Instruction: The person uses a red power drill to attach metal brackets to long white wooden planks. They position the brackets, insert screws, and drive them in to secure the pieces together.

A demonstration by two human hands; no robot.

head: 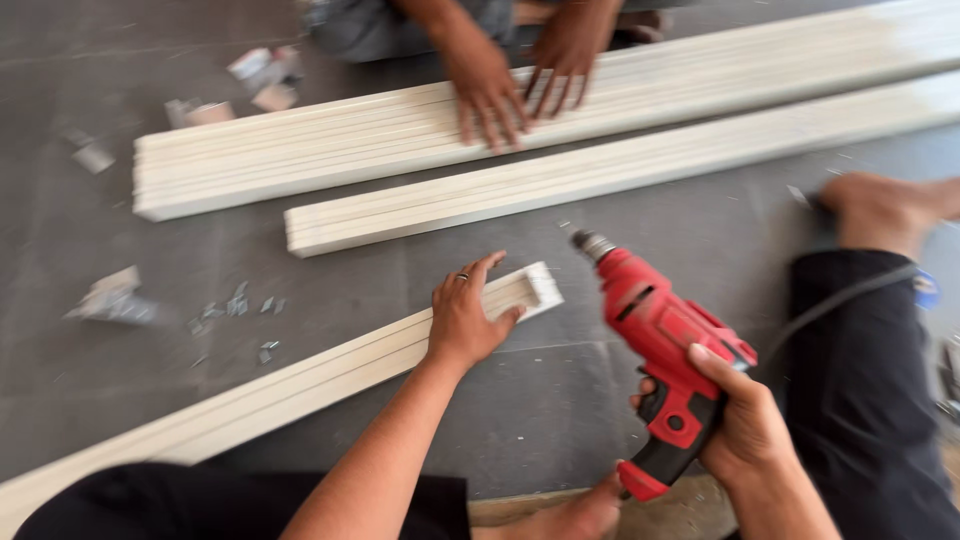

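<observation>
- Scraps (115,297) of pale metal lay on the grey floor (90,400) at the far left, with smaller bits just beside them and more scraps near the top left corner.
- A cream channel (300,375) ran from the lower left up toward the middle, lying flat on the floor; its open end showed a hollow with nothing visible inside.
- The left hand (465,315) rested on that channel near its open end, fingers spread and flat on top, thumb toward the hollow, so its grip was open and held nothing. A ring sat on one finger.
- Farther back, a stack (330,150) of the same cream channels lay across the floor, and a shorter pair (600,170) lay just in front of it.
- Another person's hands (520,75) pressed on the stack, fingers splayed.
- A red drill (660,350) hung above the floor right of the channel's end, its chuck pointing up and left, apart from the channel.
- The right hand (745,425) had its grip closed around the drill's handle.
- A dark trouser leg (860,390) and a bare foot (885,210) lay at the right, with a cord crossing the leg.
</observation>
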